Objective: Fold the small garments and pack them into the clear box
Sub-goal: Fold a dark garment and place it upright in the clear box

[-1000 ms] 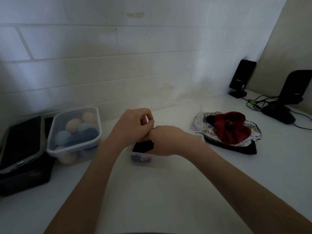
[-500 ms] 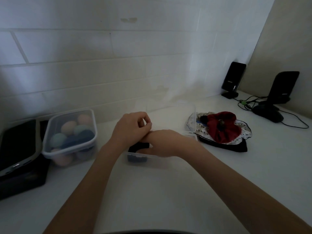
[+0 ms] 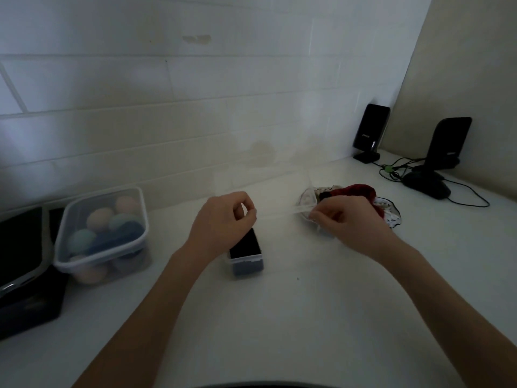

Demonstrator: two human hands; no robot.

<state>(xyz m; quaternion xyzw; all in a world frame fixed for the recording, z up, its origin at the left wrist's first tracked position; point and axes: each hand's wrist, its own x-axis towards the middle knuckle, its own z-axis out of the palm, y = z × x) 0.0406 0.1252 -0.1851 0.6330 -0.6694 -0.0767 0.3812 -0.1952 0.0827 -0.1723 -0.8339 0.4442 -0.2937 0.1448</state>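
The clear box [image 3: 279, 219] stands on the white counter in the middle, nearly see-through. A dark folded garment [image 3: 245, 247] fills its left end. My left hand [image 3: 223, 221] hovers over that end, fingers curled, thumb and forefinger pinched at the left rim. My right hand [image 3: 345, 221] pinches the box's right rim near its corner. Right behind that hand lies a pile of loose garments: a red one [image 3: 361, 191] on top, a white patterned one [image 3: 390, 210] below, with black fabric at the edge.
A lidded tub of pastel balls [image 3: 103, 233] stands at the left, beside a black case [image 3: 22, 264]. Two black speakers [image 3: 370, 133] [image 3: 449, 144], a mouse [image 3: 426, 186] and cables occupy the back right corner. The tiled wall runs close behind the box.
My hands were pressed together over the box's left end; now they have parted, the right one moving to the right rim. The dark garment in the box is uncovered.
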